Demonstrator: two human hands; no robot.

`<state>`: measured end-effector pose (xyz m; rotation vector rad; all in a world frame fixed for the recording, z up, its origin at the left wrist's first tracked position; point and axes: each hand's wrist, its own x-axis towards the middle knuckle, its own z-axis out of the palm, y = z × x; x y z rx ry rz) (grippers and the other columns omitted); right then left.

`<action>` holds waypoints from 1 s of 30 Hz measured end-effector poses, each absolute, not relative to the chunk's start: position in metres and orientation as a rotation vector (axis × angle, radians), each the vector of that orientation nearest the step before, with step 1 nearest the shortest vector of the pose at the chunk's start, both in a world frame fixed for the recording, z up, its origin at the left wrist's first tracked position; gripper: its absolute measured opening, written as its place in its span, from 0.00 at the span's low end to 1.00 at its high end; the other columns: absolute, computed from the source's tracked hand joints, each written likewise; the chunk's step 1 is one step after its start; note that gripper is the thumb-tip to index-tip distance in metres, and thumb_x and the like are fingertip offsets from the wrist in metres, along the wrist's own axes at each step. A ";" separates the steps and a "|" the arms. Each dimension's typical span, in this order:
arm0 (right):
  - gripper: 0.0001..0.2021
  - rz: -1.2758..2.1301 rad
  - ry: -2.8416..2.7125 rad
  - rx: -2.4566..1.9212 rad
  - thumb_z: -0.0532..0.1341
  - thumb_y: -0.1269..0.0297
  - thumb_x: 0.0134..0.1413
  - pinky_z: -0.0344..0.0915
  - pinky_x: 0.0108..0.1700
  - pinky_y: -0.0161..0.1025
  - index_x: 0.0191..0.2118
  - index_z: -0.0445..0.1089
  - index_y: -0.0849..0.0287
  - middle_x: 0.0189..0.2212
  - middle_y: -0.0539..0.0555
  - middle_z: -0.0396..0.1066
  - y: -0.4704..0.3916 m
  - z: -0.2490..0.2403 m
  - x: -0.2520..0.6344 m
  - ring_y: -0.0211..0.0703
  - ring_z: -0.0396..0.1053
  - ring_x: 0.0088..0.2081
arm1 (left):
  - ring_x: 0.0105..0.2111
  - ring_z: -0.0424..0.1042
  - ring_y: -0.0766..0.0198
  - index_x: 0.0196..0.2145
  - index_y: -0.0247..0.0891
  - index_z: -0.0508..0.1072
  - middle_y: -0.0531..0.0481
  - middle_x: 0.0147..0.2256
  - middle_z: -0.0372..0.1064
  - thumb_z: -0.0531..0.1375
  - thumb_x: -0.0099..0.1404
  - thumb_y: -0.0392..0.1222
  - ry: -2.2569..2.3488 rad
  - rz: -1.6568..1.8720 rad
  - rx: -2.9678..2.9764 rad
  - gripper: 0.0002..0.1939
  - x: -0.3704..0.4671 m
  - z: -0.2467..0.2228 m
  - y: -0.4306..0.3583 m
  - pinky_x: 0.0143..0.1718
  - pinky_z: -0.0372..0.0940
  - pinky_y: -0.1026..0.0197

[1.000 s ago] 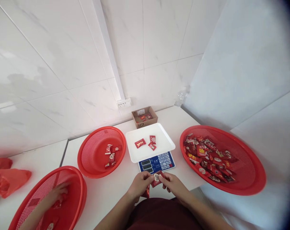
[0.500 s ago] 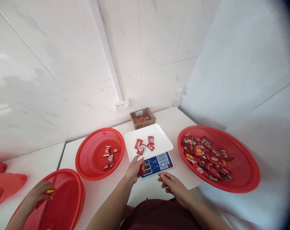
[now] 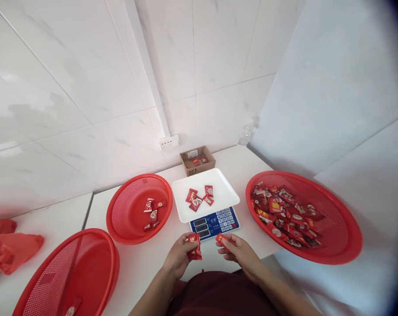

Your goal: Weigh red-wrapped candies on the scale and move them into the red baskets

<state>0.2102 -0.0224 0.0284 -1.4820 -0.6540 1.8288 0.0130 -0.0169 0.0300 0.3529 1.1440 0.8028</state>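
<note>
Seen from my remote post through the head camera, the near edge showed a maroon garment [image 3: 221,296]. To the left, a near red basket [image 3: 93,267] held a red wrapper [image 3: 74,306] at its lower part. In front of the garment, the left hand [image 3: 179,256] had its fingers closed on a red packet [image 3: 195,249], thumb pressed on its printed face. Opposite, well apart from it, the right hand [image 3: 241,254] pinched a smaller red packet [image 3: 220,239] between thumb and forefinger, the other fingers loosely curled. I could not tell whether either palm hid more.

Just beyond lay a blue-faced scale [image 3: 213,226] on the white bench [image 3: 146,267]; a white tray [image 3: 225,195] overlay its rear, bearing four wrapped packets [image 3: 195,202] in a loose group. I noted a second red basket [image 3: 123,213] left of the tray with a small cluster of packets [image 3: 153,216], and a large red basket [image 3: 337,226] on the right, heaped with packets [image 3: 284,215]. Behind the tray stood an open cardboard box [image 3: 205,167] containing red packets [image 3: 196,162]; farther back, a socket strip [image 3: 169,142] was fixed to the tiled wall [image 3: 218,57].
</note>
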 end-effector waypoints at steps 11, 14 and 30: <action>0.12 1.768 -0.738 -1.548 0.64 0.55 0.42 0.54 0.21 0.29 0.28 0.68 0.60 0.20 0.47 0.67 -0.022 0.020 0.212 0.31 0.62 0.21 | 0.24 0.67 0.69 0.38 0.36 0.65 0.52 0.29 0.69 0.66 0.47 0.39 1.158 0.775 0.345 0.21 0.013 0.033 -0.015 0.28 0.62 0.64; 0.10 1.782 -0.622 -1.522 0.65 0.58 0.41 0.60 0.26 0.30 0.28 0.69 0.60 0.24 0.48 0.68 -0.017 0.016 0.213 0.32 0.64 0.24 | 0.24 0.68 0.68 0.39 0.36 0.65 0.52 0.29 0.69 0.66 0.47 0.40 1.144 0.774 0.380 0.22 0.012 0.033 -0.016 0.28 0.62 0.63; 0.19 1.678 -0.872 -1.479 0.66 0.63 0.41 0.67 0.35 0.37 0.43 0.68 0.55 0.39 0.53 0.72 0.062 0.036 0.190 0.41 0.70 0.36 | 0.24 0.66 0.68 0.33 0.35 0.66 0.52 0.27 0.68 0.67 0.44 0.42 1.150 0.860 0.436 0.19 0.012 0.036 -0.022 0.27 0.60 0.63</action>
